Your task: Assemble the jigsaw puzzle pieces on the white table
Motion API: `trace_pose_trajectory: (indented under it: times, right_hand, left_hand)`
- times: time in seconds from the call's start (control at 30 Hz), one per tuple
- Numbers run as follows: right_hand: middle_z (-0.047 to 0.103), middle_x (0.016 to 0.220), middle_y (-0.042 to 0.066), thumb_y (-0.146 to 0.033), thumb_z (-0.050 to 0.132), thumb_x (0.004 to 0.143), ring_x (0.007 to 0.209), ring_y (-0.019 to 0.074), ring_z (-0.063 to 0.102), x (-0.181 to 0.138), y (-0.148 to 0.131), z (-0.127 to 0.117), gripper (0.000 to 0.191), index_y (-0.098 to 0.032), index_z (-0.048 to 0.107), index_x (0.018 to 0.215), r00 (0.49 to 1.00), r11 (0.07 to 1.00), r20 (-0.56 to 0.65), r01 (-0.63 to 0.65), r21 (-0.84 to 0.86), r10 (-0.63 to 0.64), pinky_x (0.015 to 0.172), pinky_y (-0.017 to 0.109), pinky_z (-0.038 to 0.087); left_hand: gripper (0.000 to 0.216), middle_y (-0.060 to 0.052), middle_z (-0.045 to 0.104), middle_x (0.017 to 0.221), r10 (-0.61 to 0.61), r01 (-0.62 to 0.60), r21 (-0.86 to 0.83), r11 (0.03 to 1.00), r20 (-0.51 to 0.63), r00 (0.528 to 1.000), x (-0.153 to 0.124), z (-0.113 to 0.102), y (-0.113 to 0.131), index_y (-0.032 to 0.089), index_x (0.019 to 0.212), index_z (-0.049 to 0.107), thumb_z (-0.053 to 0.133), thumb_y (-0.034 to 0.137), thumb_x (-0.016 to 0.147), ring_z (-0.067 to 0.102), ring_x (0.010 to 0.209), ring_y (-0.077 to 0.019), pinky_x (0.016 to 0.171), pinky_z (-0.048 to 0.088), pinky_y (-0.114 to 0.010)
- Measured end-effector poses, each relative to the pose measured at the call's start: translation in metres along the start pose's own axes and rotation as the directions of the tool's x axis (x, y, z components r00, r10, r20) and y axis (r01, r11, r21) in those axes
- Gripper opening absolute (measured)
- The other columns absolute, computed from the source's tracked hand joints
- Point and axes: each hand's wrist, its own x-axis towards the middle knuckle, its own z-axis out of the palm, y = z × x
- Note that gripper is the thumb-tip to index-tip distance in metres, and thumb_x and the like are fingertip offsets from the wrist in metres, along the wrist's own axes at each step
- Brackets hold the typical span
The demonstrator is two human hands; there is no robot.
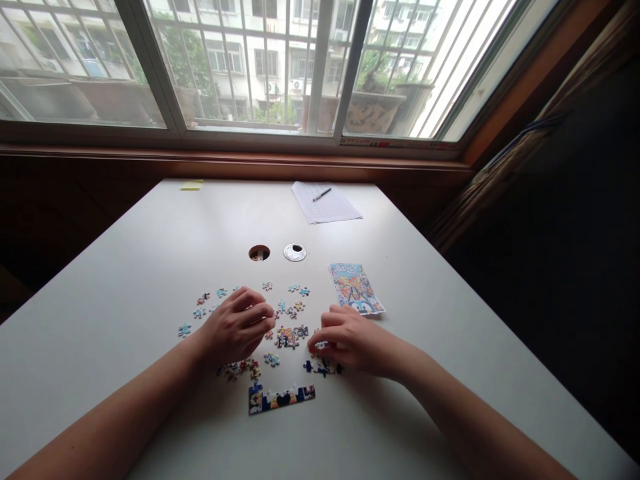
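Observation:
Loose jigsaw puzzle pieces (287,337) lie scattered on the white table around both hands. My left hand (240,323) is over the left part of the scatter, its fingers curled together; whatever they hold is hidden. On the right, my right hand (347,339) is low over the pieces, thumb and fingertips closed at a small puzzle piece (319,345) that they partly cover. Dark blue pieces (325,367) lie just below that hand. Nearer to me is a joined puzzle strip (283,399), with a raised corner on its left end. More pieces (240,369) are beneath my left wrist.
A printed picture sheet (356,288) lies beyond my right hand. Farther back are a round table hole (259,253), a silver ring cover (295,252), paper sheets (323,207) with a pen (322,195), and a yellow strip (192,185). A barred window stands behind the table.

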Motion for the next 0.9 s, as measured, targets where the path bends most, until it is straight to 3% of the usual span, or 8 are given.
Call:
trace_pose_trajectory:
  times: [0.9]
  right_hand:
    - [0.063,0.087,0.002,-0.029,0.068,0.092,0.085,0.0173,0.051,0.0049,0.0071,0.0099,0.011,-0.028,0.074,0.101,0.999,1.0,-0.042,-0.02,0.012,0.021,0.079,0.03,0.037]
  left_hand:
    - [0.014,-0.003,0.067,0.093,0.015,-0.015,0.022,1.0,0.031,0.999,-0.0006,0.0006,0.0,0.02,0.091,0.06,0.056,0.007,0.088,0.052,0.091,-0.0219,0.081,0.046,-0.039]
